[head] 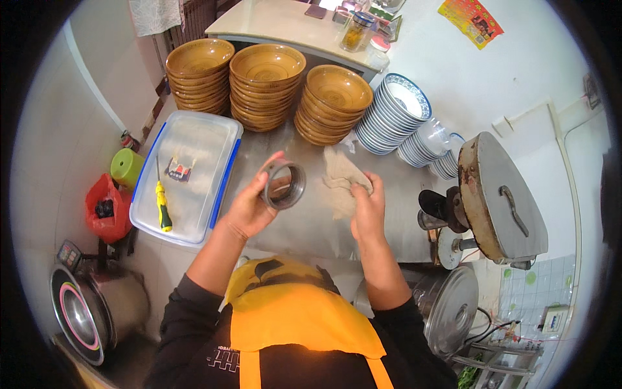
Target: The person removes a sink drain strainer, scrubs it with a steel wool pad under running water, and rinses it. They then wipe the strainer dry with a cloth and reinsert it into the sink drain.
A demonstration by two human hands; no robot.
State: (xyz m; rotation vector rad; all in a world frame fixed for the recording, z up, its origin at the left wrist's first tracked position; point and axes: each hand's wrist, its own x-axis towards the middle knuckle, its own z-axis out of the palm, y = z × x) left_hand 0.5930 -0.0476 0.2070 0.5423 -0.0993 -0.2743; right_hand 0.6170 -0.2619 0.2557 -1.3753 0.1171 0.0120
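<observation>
My left hand (255, 204) grips a dark metal ring (296, 187) with an open centre, its fingers and thumb on the ring's left side. My right hand (368, 204) pinches a beige cloth (342, 175), which hangs to the left of the fingers. Ring and cloth are apart, both held above a metal work table (311, 238). To the left of my left hand lies a clear plastic box with a lid (194, 204) and blue side clips. A yellow and green screwdriver (163, 206) rests on that lid.
Behind my hands stand several stacks of brown bowls (267, 63) and tilted stacks of blue-and-white bowls (406, 97). A machine with a rusty-edged metal cover (505, 194) is at the right. Metal pots (121, 301) stand low at the left; a lidded pot (452, 311) is low right.
</observation>
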